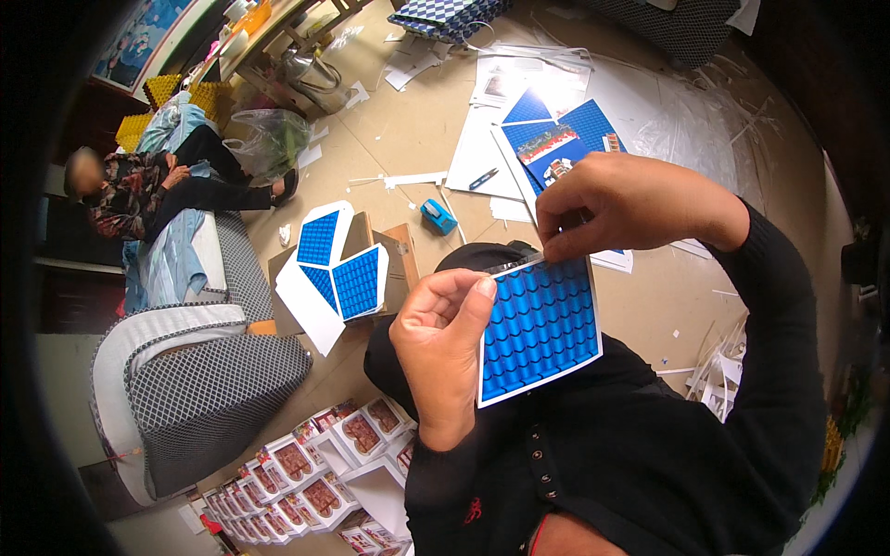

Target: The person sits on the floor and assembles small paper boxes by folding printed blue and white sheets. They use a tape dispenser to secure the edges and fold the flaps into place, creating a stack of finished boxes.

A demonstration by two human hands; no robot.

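A white-edged card printed with blue roof tiles [540,326] hangs in front of my chest. My left hand [443,343] grips its left side, with the thumb on the printed face. At the upper edge, my right hand [603,208] pinches the card between thumb and bent fingers. Whether a small strip is also in that pinch is hidden. To the left, more blue tile-printed card pieces [357,283] lie on a low wooden stand [400,250]. Beyond my right hand, blue printed sheets [593,120] rest on white card on the floor.
A small blue dispenser-like object [438,216] and a dark pen-shaped tool [483,179] lie ahead. Folded printed boxes [320,496] stand in rows at lower left. A seated person [139,199] is on the left, behind a patterned chair [199,398]. Paper scraps and clear plastic [691,139] litter the floor.
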